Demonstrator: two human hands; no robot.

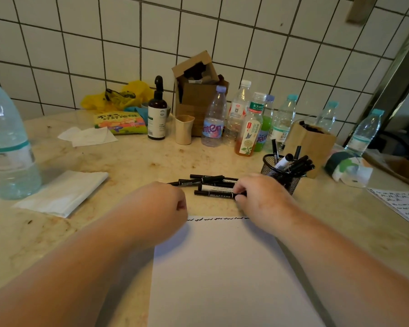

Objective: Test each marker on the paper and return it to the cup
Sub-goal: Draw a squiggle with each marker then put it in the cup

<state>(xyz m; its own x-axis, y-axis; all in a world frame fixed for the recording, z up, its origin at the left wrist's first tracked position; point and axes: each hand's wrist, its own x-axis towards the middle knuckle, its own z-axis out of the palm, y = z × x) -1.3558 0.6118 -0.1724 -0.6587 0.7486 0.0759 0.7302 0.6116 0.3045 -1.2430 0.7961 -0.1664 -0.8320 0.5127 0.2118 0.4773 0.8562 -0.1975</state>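
A white sheet of paper [222, 267] lies on the counter in front of me, with a row of black squiggles along its far edge. Just beyond it lie several black markers [206, 181] in a loose pile. My right hand [262, 199] pinches the right end of the nearest marker [214, 194]. My left hand [161, 204] hovers over the paper's far left corner, its fingers curled into a fist with nothing in it. A black mesh cup [273, 169] stands to the right of the pile, with several markers sticking out of it.
A row of plastic bottles [246, 119], a brown pump bottle [157, 114], a beige cup [184, 129] and a cardboard box [196, 90] line the tiled wall. A large water bottle [7, 142] and folded tissues [62, 192] sit left. Another scribbled sheet [404, 208] lies right.
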